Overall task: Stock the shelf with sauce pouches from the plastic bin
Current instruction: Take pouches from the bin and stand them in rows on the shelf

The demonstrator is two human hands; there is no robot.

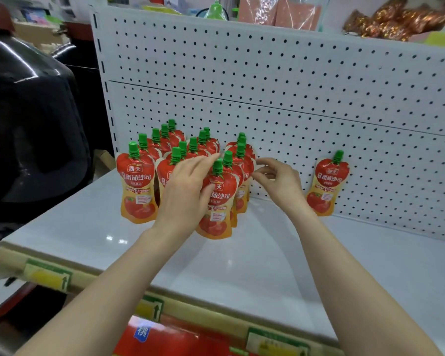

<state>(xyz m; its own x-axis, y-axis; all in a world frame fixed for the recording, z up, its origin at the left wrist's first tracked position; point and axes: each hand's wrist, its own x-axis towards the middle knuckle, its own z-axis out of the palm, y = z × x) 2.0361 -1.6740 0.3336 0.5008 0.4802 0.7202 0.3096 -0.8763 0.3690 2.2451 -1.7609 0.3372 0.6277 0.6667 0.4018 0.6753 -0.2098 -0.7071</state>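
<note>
Pegboard [293,86] backing shelf [242,265]; pouches [165,150] standing in rows at far left, lone pouch [328,183] leaning on pegboard at right. Left hand [188,186] pinching front pouch [217,206], thumb on its face. Right hand [278,181] curling fingers at right row's edge, can't tell if gripping

The leftmost front pouch [136,187] is carrying the brand 海天 in a small logo box under its green cap [133,147], with the white characters 番茄沙司 below; the finer lines beneath are coming out too small to read. The lone pouch [329,185] leaning on the pegboard [293,98] is showing the same 海天 and 番茄沙司. On the middle front pouch [217,201] the left hand [188,191] is hiding part of the print, leaving 天 and 茄沙司 showing. Two yellow price tags [49,276] on the shelf edge [93,277] are each bearing an upward arrow, their text blurred. A blue label [142,332] on the red box [177,340] below is showing one white character, not clearly legible
</note>
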